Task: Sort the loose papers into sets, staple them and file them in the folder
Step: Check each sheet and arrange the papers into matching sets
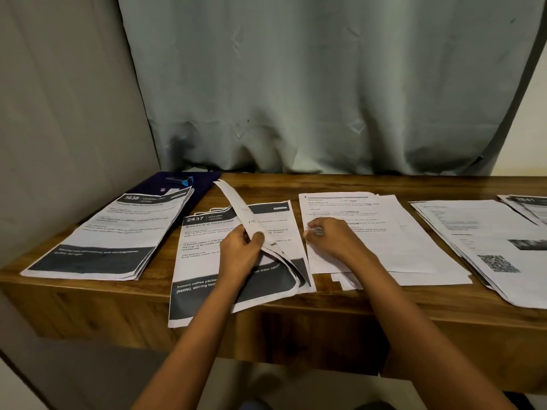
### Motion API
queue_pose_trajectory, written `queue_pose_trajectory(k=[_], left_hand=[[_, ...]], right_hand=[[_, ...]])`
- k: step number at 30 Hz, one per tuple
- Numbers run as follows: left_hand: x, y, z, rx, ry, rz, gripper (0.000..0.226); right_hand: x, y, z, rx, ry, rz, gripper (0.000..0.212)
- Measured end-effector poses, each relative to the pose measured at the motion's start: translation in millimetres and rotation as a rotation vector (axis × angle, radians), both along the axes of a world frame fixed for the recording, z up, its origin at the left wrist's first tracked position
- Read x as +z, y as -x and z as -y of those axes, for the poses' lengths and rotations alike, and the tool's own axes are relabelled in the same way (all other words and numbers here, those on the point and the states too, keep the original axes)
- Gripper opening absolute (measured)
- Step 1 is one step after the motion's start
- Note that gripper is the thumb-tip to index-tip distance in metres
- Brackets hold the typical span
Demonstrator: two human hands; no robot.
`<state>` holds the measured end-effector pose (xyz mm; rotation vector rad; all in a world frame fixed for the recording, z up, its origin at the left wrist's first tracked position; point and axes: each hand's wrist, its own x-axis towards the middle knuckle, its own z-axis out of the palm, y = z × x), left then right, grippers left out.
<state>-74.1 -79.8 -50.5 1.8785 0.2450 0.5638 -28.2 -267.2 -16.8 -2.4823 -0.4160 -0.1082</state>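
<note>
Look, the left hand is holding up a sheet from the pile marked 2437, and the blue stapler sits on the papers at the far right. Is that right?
Not quite. The head view shows the blue stapler lying on the dark folder at the far left, not at the far right. The rest is right: the left hand holds up a sheet from the pile marked 2437.

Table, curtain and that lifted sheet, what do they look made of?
Table: wood or wood-look laminate, brown grain, low sheen. Curtain: matte grey-green cloth, probably woven, soft folds and creases. Lifted sheet: thin printer paper, curling where the left hand pinches it.
</note>
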Motion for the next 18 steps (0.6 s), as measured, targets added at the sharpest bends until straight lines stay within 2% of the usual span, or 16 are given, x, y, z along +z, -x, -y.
queue_pose_trajectory(k=[3, 8, 11, 14, 18], left_hand=[[-0.3, -0.1, 0.3, 0.008, -0.009, -0.009, 0.011], [3.7, 3.2, 3.6, 0.007, -0.003, -0.002, 0.017], [4.8, 3.5, 3.6, 0.005, -0.016, -0.005, 0.017], [4.6, 3.3, 3.6, -0.006, -0.014, -0.011, 0.011], [4.2, 4.7, 3.2, 0.018, -0.031, 0.011, 0.021]], right_hand=[[1.7, -7.5, -12.8, 0.054, 0.009, -0.018, 0.036], [7.8, -22.9, -35.6, 0.005, 0.142, -0.140, 0.031], [10.3, -30.0, -45.7, -0.119, 0.188, -0.178, 0.053], [15.5, -30.9, -48.9, -0.169, 0.054, -0.216, 0.055], [19.3, -16.0, -46.6, 0.030, -0.131, -0.167, 0.058]])
